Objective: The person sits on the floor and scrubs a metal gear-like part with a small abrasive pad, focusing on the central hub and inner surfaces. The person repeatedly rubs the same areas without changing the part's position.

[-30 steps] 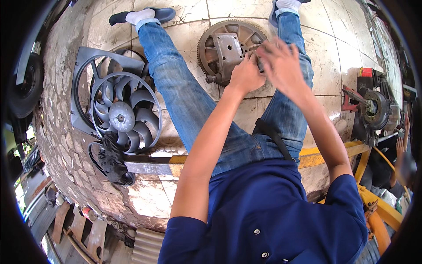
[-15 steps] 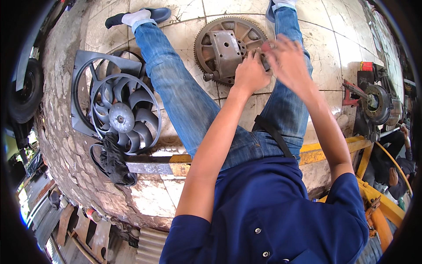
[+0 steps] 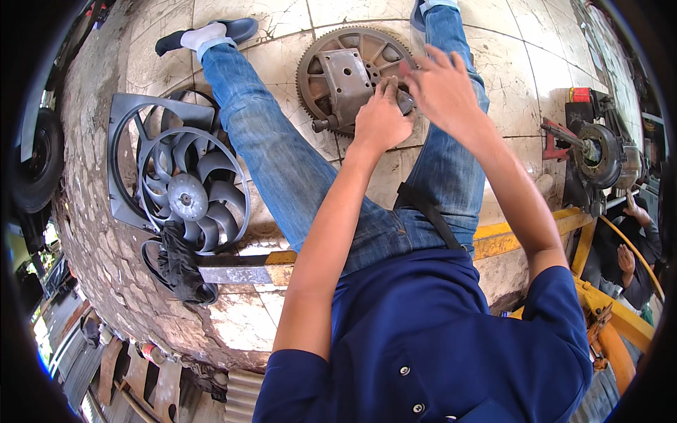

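Note:
A large toothed flywheel (image 3: 311, 81) lies flat on the tiles between my legs. On it rests a grey metal block (image 3: 347, 79) with a flat, drilled top plate and a round stub at its lower left. My left hand (image 3: 383, 121) is closed over the block's right end, where a dark rounded metal part (image 3: 405, 103) shows past the fingers. Just to the right, my right hand (image 3: 446, 92) is raised with its fingers spread. A small reddish patch shows at its thumb tip; I cannot tell what it is.
A grey radiator fan with its shroud (image 3: 187, 196) lies left of my leg, a black cloth (image 3: 180, 264) below it. A yellow metal beam (image 3: 493, 243) runs behind me. At right stand a hub assembly (image 3: 603, 158) and another person's hand (image 3: 625, 259).
The whole view has shifted slightly, so the floor things sit further left. My right hand's fingers have spread wider and show more sharply. My left hand keeps its hold on the block.

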The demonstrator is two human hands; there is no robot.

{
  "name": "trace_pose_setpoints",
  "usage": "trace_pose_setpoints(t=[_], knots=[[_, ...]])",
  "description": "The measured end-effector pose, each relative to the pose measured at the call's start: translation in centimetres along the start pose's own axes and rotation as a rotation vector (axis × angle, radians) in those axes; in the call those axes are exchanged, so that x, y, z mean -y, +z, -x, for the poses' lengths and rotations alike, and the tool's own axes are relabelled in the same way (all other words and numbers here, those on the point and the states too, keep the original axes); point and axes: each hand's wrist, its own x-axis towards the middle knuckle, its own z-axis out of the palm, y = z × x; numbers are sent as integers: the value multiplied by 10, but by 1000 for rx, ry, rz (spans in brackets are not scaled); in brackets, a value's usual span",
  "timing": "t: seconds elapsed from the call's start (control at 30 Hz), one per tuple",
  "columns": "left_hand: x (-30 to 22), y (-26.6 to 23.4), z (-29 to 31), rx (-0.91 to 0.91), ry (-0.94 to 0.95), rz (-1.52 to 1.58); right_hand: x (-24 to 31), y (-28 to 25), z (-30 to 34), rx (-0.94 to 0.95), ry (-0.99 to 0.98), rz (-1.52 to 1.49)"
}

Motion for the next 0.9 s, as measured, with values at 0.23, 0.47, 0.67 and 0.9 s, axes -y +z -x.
trace_pose_setpoints(t=[0.23,0.47,0.67,0.9], knots=[[-5,0,3,-14,-66,50,-4,-12,-15,108,2,125],[-3,-4,3,-19,-99,54,-4,-12,-17,72,51,7],[-2,-6,5,0,-79,70,7,0,-4,12,-53,-22],[7,7,1,-71,-15,11,13,4,0,-45,-115,-56]])
